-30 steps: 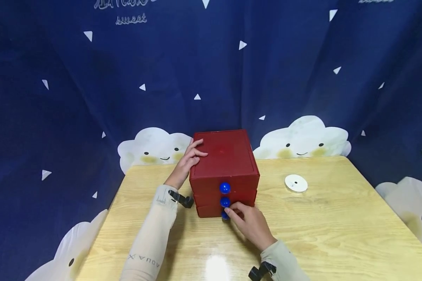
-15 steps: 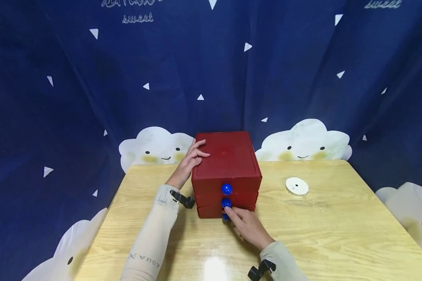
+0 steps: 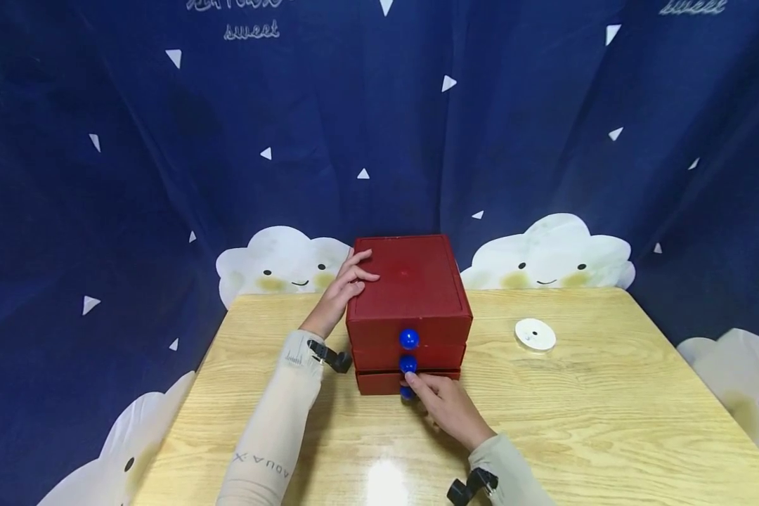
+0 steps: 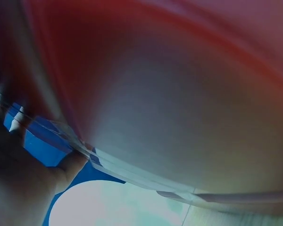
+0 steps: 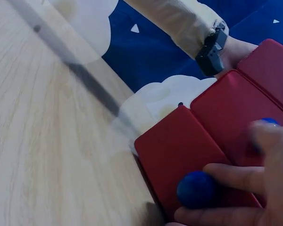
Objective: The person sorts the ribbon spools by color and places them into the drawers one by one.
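Knob (image 5: 196, 189) (lowest, blue) is held by right grip (image 3: 448, 406), left grip (image 3: 338, 294) unclenched on red box (image 3: 414, 281).

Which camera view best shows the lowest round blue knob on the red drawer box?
The right wrist view: the lowest round blue knob appears large, nearly whole, between two fingers of the right hand. The head view shows it small and partly hidden by that hand; the left wrist view does not show it.
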Demonstrator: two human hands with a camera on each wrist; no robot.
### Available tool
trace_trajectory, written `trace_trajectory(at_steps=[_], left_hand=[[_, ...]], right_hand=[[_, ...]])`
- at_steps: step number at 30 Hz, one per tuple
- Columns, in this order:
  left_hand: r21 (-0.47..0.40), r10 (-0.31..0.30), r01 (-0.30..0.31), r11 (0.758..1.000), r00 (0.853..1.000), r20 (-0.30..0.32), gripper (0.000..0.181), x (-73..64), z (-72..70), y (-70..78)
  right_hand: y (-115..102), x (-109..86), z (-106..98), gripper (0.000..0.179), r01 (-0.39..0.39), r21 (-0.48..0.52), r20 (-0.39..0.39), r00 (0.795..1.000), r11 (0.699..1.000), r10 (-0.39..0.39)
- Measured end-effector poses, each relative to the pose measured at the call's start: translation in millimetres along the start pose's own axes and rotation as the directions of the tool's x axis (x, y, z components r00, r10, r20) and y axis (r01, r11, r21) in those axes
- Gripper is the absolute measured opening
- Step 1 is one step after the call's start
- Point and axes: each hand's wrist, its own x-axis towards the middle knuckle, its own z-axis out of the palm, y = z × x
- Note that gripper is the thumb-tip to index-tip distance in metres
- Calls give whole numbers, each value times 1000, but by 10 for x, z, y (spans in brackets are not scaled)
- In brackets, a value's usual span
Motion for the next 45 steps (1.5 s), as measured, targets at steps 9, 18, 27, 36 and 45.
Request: trace_trajectory(at_steps=[9,18,27,36,45], left_hand=[[-4,13,-13,1000,1000,4,30,-3,12,-29],[6,-4,5,1000,1000,-9,30,19,2,-165],[-4,-11,11,1000,1000,-3,31,9,20,-27],[-14,36,-36,999,999,-1,30,24,43,4],[6,43,-42,999,999,-20,30,1,63,2]], right_hand=[[105,11,13,20,99,22,48,994,995,-100],[119,-9,19,20,89,19,46,995,996,-90],[123,-124,47,21,83,29,37,996,996,-84],[66,-240,69,20,133,-32,-1,991,991,-133],[64,-382,105,19,157,-37,0,988,987,-157]])
